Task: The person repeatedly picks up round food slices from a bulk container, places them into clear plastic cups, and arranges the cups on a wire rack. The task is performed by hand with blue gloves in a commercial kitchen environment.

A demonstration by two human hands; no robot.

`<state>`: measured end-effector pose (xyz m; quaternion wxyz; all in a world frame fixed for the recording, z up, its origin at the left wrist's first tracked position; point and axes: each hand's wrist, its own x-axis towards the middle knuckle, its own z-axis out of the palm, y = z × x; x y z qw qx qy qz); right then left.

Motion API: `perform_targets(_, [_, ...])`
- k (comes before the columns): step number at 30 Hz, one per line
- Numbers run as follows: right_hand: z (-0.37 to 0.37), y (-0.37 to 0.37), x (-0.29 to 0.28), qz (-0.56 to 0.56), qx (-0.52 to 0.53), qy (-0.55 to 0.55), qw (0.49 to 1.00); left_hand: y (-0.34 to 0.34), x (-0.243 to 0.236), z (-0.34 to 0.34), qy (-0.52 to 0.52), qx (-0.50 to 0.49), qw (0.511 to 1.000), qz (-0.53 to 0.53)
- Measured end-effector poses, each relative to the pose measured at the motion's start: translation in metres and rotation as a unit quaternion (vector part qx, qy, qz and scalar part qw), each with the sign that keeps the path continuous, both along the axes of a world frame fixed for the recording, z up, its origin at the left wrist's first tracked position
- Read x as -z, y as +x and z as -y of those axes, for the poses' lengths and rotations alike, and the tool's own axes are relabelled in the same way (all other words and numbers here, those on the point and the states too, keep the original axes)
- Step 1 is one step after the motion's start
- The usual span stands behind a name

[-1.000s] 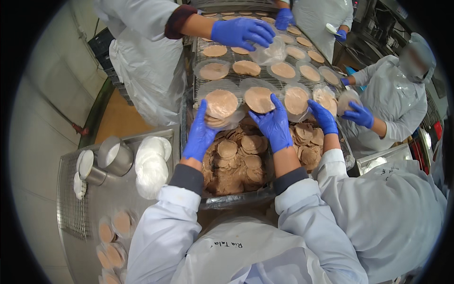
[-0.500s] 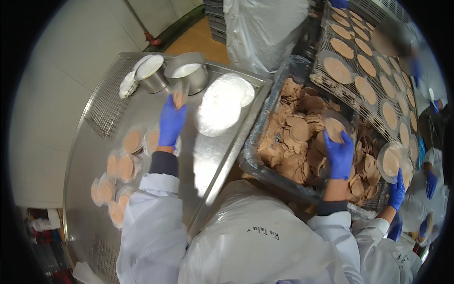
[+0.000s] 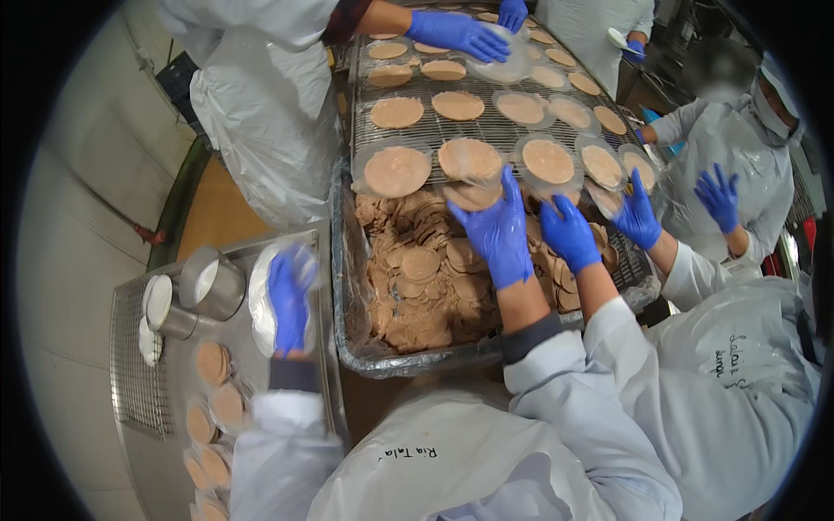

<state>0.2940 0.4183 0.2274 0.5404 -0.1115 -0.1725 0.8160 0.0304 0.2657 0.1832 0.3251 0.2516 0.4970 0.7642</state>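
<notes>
My gloved left hand [image 3: 291,300] is blurred over a stack of white round sheets [image 3: 261,295] on the steel tray [image 3: 317,373]; I cannot tell what, if anything, it holds. My right hand [image 3: 497,230] grips thin pale-brown patties [image 3: 469,195] with a clear sheet at the near edge of the wire conveyor [image 3: 365,91], where more patties lie on round films. Below them, a plastic-lined tub [image 3: 343,339] holds a heap of brown patties and mash. Several patty stacks [image 3: 213,365] sit on the tray beside my left hand.
Steel containers [image 3: 221,295] and a wire rack [image 3: 139,365] share the left tray. A co-worker's hands [image 3: 569,239] work beside my right hand. Another co-worker's hand [image 3: 456,35] reaches over the conveyor. A worker across at right [image 3: 717,191] has fingers spread. Dark crates [image 3: 178,87] stand behind.
My left hand left the conveyor, carried patties onto the tray, then moved to the white sheets. The view swung left and back. My right hand is back at the conveyor edge.
</notes>
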Motion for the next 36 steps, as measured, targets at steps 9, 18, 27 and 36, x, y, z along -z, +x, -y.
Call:
perform_targets(9, [-0.003, 0.011, 0.026, 0.074, 0.031, -0.124, 0.989, 0.113, -0.026, -0.094, -0.003, 0.147, 0.901, -0.408])
perform_targets(18, [0.055, -0.008, -0.048, 0.255, 0.050, 0.118, 0.958, 0.108, -0.060, -0.044, 0.106, 0.335, 0.863, 0.364])
perform_targets(27, [0.061, -0.025, 0.006, 0.278, 0.091, 0.053, 0.955, 0.094, -0.007, -0.047, -0.003, 0.269, 0.919, 0.289])
perform_targets(36, [0.068, 0.018, 0.032, 0.326, 0.073, -0.007, 0.942, 0.089, -0.043, -0.105, 0.104, 0.304, 0.885, 0.338])
